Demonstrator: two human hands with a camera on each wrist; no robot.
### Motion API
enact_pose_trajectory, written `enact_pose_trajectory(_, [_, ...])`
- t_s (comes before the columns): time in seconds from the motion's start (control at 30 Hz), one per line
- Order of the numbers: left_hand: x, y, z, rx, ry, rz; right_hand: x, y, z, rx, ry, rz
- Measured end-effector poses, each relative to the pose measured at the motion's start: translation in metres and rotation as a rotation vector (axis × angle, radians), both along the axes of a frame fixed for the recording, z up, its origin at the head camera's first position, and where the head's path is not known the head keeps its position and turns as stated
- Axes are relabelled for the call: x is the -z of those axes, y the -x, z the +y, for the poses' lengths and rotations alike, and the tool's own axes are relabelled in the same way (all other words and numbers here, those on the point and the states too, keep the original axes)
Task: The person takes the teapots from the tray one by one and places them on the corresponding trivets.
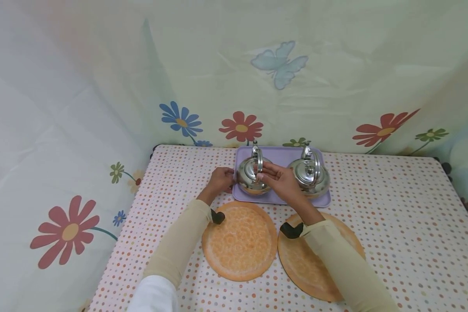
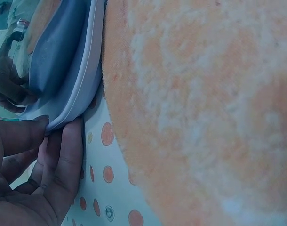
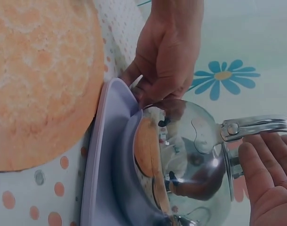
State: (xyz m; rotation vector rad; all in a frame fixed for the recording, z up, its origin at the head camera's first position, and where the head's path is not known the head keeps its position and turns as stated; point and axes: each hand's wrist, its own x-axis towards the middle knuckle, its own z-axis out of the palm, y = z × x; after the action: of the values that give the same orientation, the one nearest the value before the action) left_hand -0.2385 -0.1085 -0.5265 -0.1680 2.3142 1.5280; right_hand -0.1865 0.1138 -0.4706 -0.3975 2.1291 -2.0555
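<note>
Two shiny steel kettles stand side by side on a lilac tray [image 1: 278, 151]: the left kettle [image 1: 249, 184] and the right kettle [image 1: 321, 177]. At the tray's left end, my left hand [image 1: 221, 180] pinches the rim, thumb on top and fingers underneath, as the left wrist view shows. My right hand [image 1: 282, 182] is at the left kettle's raised handle [image 3: 263, 125], with its fingers [image 3: 263, 162] nearly straight beside and beneath the arch. The fingers are not curled round the handle.
Two round orange-brown mats lie in front of the tray, the left mat [image 1: 239, 242] and the right mat [image 1: 308, 264], the latter partly under my right forearm. A polka-dot cloth [image 1: 398, 216] covers the table. A flowered curtain [image 1: 335, 86] hangs behind.
</note>
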Motion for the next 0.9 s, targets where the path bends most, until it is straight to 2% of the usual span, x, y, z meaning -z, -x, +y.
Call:
enact_pose_trajectory(0.37, [-0.001, -0.001, 0.002, -0.004, 0.03, 0.019, -0.001, 0.004, -0.004, -0.035, 0.025, -0.045])
enact_pose_trajectory(0.6, [0.001, -0.001, 0.0, 0.007, 0.022, 0.029, -0.002, 0.006, -0.005, -0.038, -0.028, -0.054])
enact_pose_trajectory(0.67, [0.001, -0.001, 0.0, 0.006, 0.024, 0.028, -0.009, 0.003, -0.006, -0.044, -0.053, -0.05])
enact_pose_trajectory(0.73, [0.0, -0.002, 0.0, 0.007, 0.024, 0.027, -0.009, 0.003, -0.006, -0.047, -0.063, -0.05])
enact_pose_trajectory(0.83, [-0.002, -0.002, 0.0, 0.013, 0.029, 0.03, -0.009, 0.005, -0.006, -0.038, -0.072, -0.051])
enact_pose_trajectory(0.9, [-0.002, -0.002, 0.0, 0.016, 0.03, 0.031, -0.001, 0.008, -0.005, -0.034, -0.06, -0.055])
